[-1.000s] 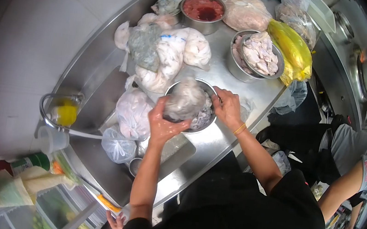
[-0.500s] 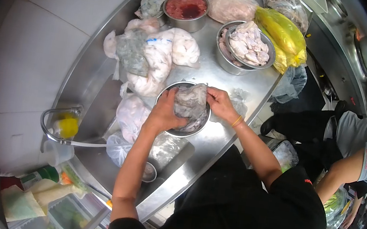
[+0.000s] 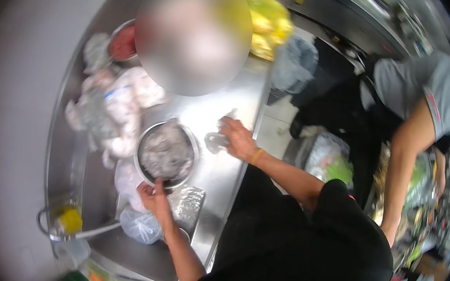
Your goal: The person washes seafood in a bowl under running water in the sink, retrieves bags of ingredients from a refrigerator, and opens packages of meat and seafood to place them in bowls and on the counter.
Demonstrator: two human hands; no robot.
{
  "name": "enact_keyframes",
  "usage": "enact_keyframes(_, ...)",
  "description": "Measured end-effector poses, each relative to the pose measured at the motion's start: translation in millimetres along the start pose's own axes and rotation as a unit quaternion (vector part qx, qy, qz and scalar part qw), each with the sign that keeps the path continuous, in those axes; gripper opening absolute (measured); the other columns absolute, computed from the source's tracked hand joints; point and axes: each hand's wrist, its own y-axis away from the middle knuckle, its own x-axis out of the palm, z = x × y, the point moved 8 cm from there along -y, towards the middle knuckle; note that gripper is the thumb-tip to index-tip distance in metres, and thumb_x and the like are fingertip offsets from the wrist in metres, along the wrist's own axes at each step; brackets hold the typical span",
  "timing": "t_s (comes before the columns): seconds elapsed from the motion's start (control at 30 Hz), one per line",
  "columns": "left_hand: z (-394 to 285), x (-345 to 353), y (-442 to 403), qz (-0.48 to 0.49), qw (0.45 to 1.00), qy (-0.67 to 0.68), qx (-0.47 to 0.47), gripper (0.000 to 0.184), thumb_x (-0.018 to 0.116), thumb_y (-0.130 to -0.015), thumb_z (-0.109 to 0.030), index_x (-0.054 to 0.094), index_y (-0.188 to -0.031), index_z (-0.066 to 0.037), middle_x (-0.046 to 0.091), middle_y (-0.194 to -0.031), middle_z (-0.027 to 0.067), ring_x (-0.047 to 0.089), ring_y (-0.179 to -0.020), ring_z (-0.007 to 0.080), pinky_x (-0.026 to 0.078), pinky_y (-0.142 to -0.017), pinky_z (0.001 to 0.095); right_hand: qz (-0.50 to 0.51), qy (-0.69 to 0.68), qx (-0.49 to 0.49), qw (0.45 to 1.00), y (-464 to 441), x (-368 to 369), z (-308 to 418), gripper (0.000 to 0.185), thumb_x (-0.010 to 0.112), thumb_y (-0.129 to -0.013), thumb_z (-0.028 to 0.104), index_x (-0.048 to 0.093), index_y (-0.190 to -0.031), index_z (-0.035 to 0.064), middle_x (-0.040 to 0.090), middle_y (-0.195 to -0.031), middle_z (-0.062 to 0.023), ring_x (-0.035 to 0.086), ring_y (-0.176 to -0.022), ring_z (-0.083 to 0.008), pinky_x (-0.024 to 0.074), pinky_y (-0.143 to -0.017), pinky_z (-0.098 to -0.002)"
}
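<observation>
A round metal bowl stands on the steel counter with a greyish bagged mass inside it. At the bowl's near rim is my left hand, fingers bent against the edge; whether they grip it is unclear. My right hand is to the right of the bowl, its fingers closed on a crumpled clear plastic bag that lies on the counter. Motion blurs the view.
Bags of pale meat lie left of the bowl, near a bowl of red meat. A yellow bag sits at the back. Beside the sink is a yellow bottle. A co-worker bends down at the right.
My right hand has left the bowl and moved right to the clear bag. My left hand has come off the greyish mass to the bowl's near rim. The view has shifted.
</observation>
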Motion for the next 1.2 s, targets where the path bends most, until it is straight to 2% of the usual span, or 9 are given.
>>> enact_keyframes(0.07, -5, 3, 5, -0.006, 0.997, 0.077, -0.001, 0.025, 0.07, -0.077, -0.009, 0.047, -0.087, -0.004, 0.056, -0.068, 0.0075, 0.053, -0.049, 0.016, 0.051, -0.046, 0.0289, -0.123, -0.113, -0.007, 0.986, 15, -34, -1, 0.04, 0.06, -0.058, -0.003, 0.055, -0.097, 0.0036, 0.051, -0.113, -0.0159, 0.051, -0.101, -0.0368, 0.0452, -0.086, -0.0413)
enact_keyframes(0.3, -3, 11, 10, 0.077, 0.985, 0.143, -0.051, 0.017, 0.061, -0.08, -0.002, 0.046, -0.072, -0.007, 0.049, -0.058, 0.0021, 0.048, -0.05, 0.0112, 0.05, -0.05, 0.0289, -0.388, -0.102, 0.186, 0.897, 153, -108, -100, 0.029, 0.063, -0.065, -0.005, 0.056, -0.092, 0.0033, 0.06, -0.092, -0.0141, 0.06, -0.089, -0.0338, 0.0478, -0.081, -0.0361)
enact_keyframes(0.4, 0, 10, 6, 0.07, 0.986, 0.146, -0.044, 0.017, 0.059, -0.075, 0.001, 0.045, -0.07, -0.008, 0.047, -0.058, 0.0017, 0.046, -0.048, 0.0103, 0.051, -0.049, 0.0299, -0.376, 0.067, 0.334, 0.862, 252, -111, -185, 0.028, 0.064, -0.069, 0.011, 0.06, -0.095, 0.0037, 0.061, -0.093, -0.0176, 0.059, -0.087, -0.0357, 0.0463, -0.078, -0.0403)
enact_keyframes(0.5, 9, 6, 3, 0.044, 0.986, 0.154, -0.048, 0.015, 0.058, -0.071, 0.004, 0.047, -0.069, -0.006, 0.047, -0.057, 0.002, 0.045, -0.047, 0.0103, 0.054, -0.048, 0.0316, -0.328, 0.142, 0.457, 0.814, 349, -114, -280, 0.048, 0.066, -0.059, 0.009, 0.056, -0.105, 0.0005, 0.057, -0.103, -0.019, 0.054, -0.097, -0.0374, 0.0438, -0.085, -0.0414)
enact_keyframes(0.57, 13, 7, 8, 0.029, 0.981, 0.181, -0.065, 0.015, 0.058, -0.071, 0.004, 0.048, -0.07, -0.006, 0.047, -0.057, 0.0025, 0.046, -0.047, 0.0111, 0.054, -0.047, 0.0317, -0.239, 0.169, 0.505, 0.812, 367, -140, -291, 0.051, 0.07, -0.059, 0.012, 0.055, -0.106, 0.0017, 0.054, -0.106, -0.0194, 0.054, -0.101, -0.0369, 0.0444, -0.088, -0.0395)
enact_keyframes(0.67, 14, 10, 15, 0.01, 0.971, 0.221, -0.094, 0.015, 0.058, -0.071, 0.004, 0.047, -0.07, -0.007, 0.046, -0.056, 0.0027, 0.047, -0.046, 0.0127, 0.053, -0.045, 0.0317, -0.173, 0.273, 0.623, 0.712, 373, -142, -300, 0.064, 0.077, -0.055, 0.024, 0.053, -0.112, 0.0056, 0.05, -0.118, -0.0205, 0.051, -0.107, -0.0373, 0.0413, -0.094, -0.0404)
enact_keyframes(0.77, 20, 12, 26, -0.02, 0.961, 0.247, -0.124, 0.014, 0.057, -0.072, 0.004, 0.047, -0.071, -0.006, 0.046, -0.057, 0.0025, 0.047, -0.046, 0.0128, 0.053, -0.046, 0.0323, -0.219, 0.21, 0.574, 0.76, 326, -129, -309, 0.063, 0.077, -0.056, 0.025, 0.054, -0.112, 0.0068, 0.049, -0.122, -0.0221, 0.048, -0.113, -0.0375, 0.0365, -0.099, -0.0423)
enact_keyframes(0.9, 26, 16, 39, -0.063, 0.94, 0.298, -0.153, 0.01, 0.057, -0.073, 0.003, 0.05, -0.074, -0.003, 0.046, -0.058, 0.0033, 0.048, -0.048, 0.0145, 0.053, -0.048, 0.0337, -0.278, 0.074, 0.28, 0.916, 187, -109, -255, 0.048, 0.073, -0.064, 0.015, 0.056, -0.109, 0.0068, 0.053, -0.12, -0.0174, 0.048, -0.115, -0.0343, 0.0369, -0.098, -0.04)
enact_keyframes(1.2, 44, 28, 46, -0.109, 0.877, 0.399, -0.243, 0.008, 0.055, -0.07, 0.003, 0.053, -0.078, 0.001, 0.053, -0.069, 0.0079, 0.05, -0.052, 0.0168, 0.047, -0.046, 0.0291, -0.26, -0.113, -0.03, 0.959, -66, -176, -26, 0.026, 0.065, -0.071, 0.003, 0.06, -0.097, 0.0076, 0.055, -0.117, -0.012, 0.049, -0.109, -0.0317, 0.0371, -0.095, -0.0398)
